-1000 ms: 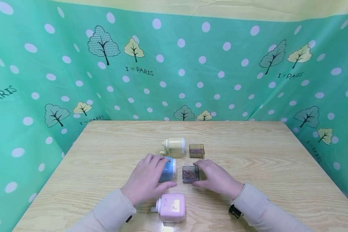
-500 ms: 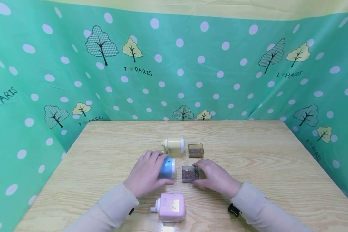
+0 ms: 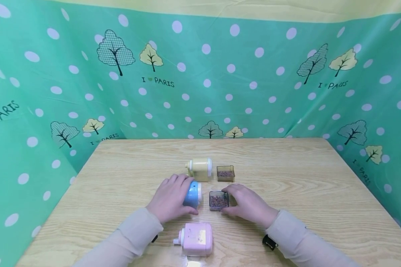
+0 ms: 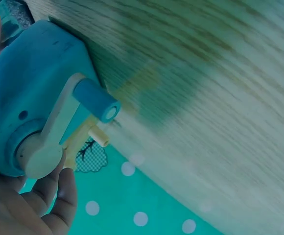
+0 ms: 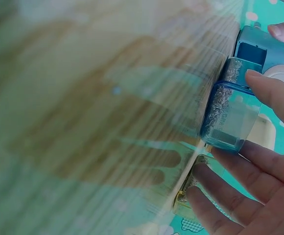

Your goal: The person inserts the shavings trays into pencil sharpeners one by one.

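Note:
My left hand (image 3: 170, 197) grips a blue crank pencil sharpener (image 3: 193, 194) from its left side, fingers over the far side and thumb at the near side. Its white crank with a blue knob (image 4: 97, 99) shows in the left wrist view, beside my curled fingers. Just right of the sharpener, my right hand (image 3: 248, 205) pinches a clear bluish shavings drawer (image 5: 230, 115) between thumb and fingers. Dark pencil shavings lie inside the drawer. A small gap separates drawer and sharpener in the head view; the sharpener's open drawer slot (image 5: 251, 53) faces the drawer.
Behind the blue sharpener stands a yellow pencil sharpener (image 3: 200, 170), with its amber drawer (image 3: 225, 174) of shavings to the right. A pink pencil sharpener (image 3: 198, 239) sits at the front, close to my left wrist. A green dotted cloth (image 3: 207, 74) hangs behind the wooden table (image 3: 287, 167).
My left hand has shifted slightly, and its thumb has drawn back to the left along the blue pencil sharpener's near side. The right hand and shavings drawer stay nearly still.

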